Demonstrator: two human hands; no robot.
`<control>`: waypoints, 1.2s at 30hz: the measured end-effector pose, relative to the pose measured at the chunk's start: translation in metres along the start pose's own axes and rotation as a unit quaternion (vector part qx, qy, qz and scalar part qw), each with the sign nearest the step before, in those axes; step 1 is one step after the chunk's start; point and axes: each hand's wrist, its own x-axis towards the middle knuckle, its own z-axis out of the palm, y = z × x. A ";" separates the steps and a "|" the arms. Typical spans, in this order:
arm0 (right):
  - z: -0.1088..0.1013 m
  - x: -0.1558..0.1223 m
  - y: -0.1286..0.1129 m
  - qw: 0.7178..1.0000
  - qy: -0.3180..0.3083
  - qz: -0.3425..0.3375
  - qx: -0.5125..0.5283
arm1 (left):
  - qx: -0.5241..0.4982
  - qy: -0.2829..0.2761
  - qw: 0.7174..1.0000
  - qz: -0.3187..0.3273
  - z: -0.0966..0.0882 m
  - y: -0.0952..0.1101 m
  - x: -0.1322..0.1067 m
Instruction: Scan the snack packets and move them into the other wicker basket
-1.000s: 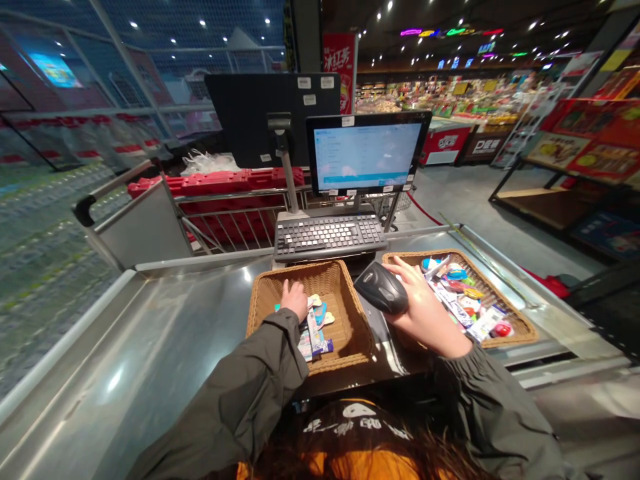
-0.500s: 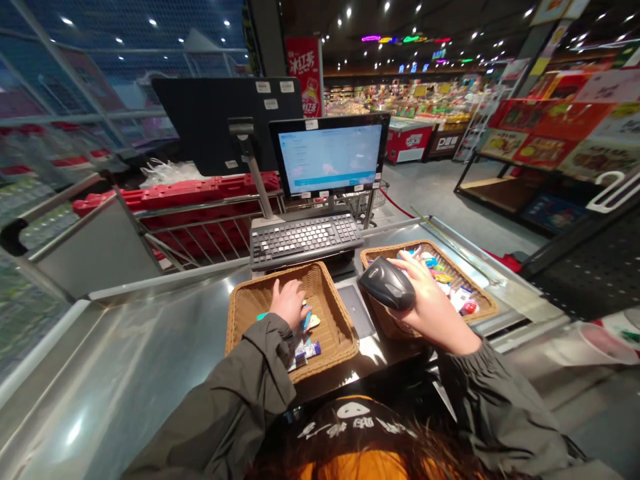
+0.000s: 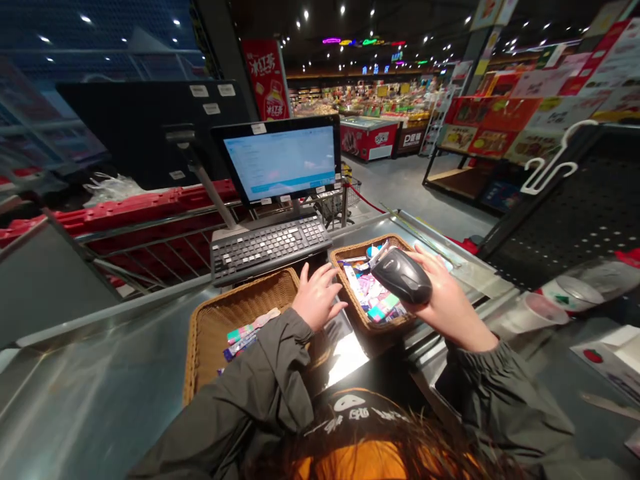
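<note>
My right hand (image 3: 447, 308) clamps a handheld barcode scanner (image 3: 401, 275) over a wicker basket (image 3: 365, 243) of small packets (image 3: 361, 287), keeping it close to the goods; my left hand (image 3: 318, 297), fingers spread and holding nothing, sits beside a second wicker basket (image 3: 240, 297) on the steel checkout counter (image 3: 100, 353), below the keyboard (image 3: 270, 248) and monitor (image 3: 280, 163)

The one camera, worn on the person's head, looks forward and down from just above their hair (image 3: 370, 453). It sits close over the steel tabletop (image 3: 100, 380), the left hand (image 3: 317, 298) and the right hand (image 3: 445, 300), and its wide view reaches past the till screen (image 3: 280, 161) to distant store aisles (image 3: 360, 93).
</note>
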 end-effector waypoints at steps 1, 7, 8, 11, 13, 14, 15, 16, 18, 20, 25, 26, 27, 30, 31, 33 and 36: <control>-0.002 -0.002 0.004 1.000 -0.001 0.004 -0.005 | -0.007 -0.007 1.000 0.005 0.005 0.006 0.007; -0.014 -0.013 0.026 0.999 0.001 0.031 -0.012 | -0.018 -0.069 0.997 0.031 0.039 0.039 0.043; -0.015 -0.014 0.030 0.999 0.003 0.031 -0.012 | -0.016 -0.080 0.996 0.032 0.045 0.043 0.047; -0.018 -0.016 0.039 0.999 0.005 0.033 -0.019 | -0.012 -0.110 0.994 0.024 0.063 0.055 0.057; -0.018 -0.017 0.043 0.999 0.004 0.032 -0.023 | -0.011 -0.122 0.992 0.017 0.074 0.061 0.061; -0.019 -0.018 0.045 0.999 0.005 0.032 -0.024 | -0.012 -0.125 0.992 0.015 0.079 0.064 0.063; -0.019 -0.018 0.047 0.999 0.005 0.032 -0.025 | -0.013 -0.125 0.992 0.014 0.083 0.066 0.065; -0.019 -0.018 0.048 0.999 0.005 0.033 -0.025 | -0.013 -0.125 0.992 0.013 0.087 0.067 0.066; -0.019 -0.018 0.050 0.999 0.003 0.035 -0.024 | -0.008 -0.133 0.991 0.009 0.094 0.068 0.069; -0.018 -0.018 0.052 0.999 -0.002 0.039 -0.021 | 0.000 -0.151 0.988 0.003 0.099 0.068 0.072; -0.014 -0.016 0.055 0.999 -0.013 0.040 -0.017 | -0.005 -0.172 0.985 -0.027 0.107 0.069 0.074; -0.013 -0.016 0.055 0.999 -0.014 0.039 -0.017 | -0.010 -0.167 0.985 -0.032 0.107 0.070 0.074; -0.012 -0.015 0.055 0.999 -0.016 0.038 -0.017 | -0.017 -0.159 0.987 -0.035 0.106 0.069 0.073; -0.009 -0.013 0.055 0.999 -0.019 0.042 -0.012 | -0.044 -0.123 0.991 -0.039 0.097 0.065 0.072; -0.008 -0.013 0.055 0.999 -0.019 0.045 -0.009 | -0.051 -0.108 0.992 -0.038 0.093 0.063 0.071; -0.005 -0.011 0.055 0.999 -0.018 0.049 0.001 | -0.055 -0.080 0.995 -0.034 0.082 0.056 0.070; 0.000 -0.009 0.055 0.998 -0.019 0.056 0.018 | -0.048 -0.044 0.998 -0.025 0.064 0.043 0.067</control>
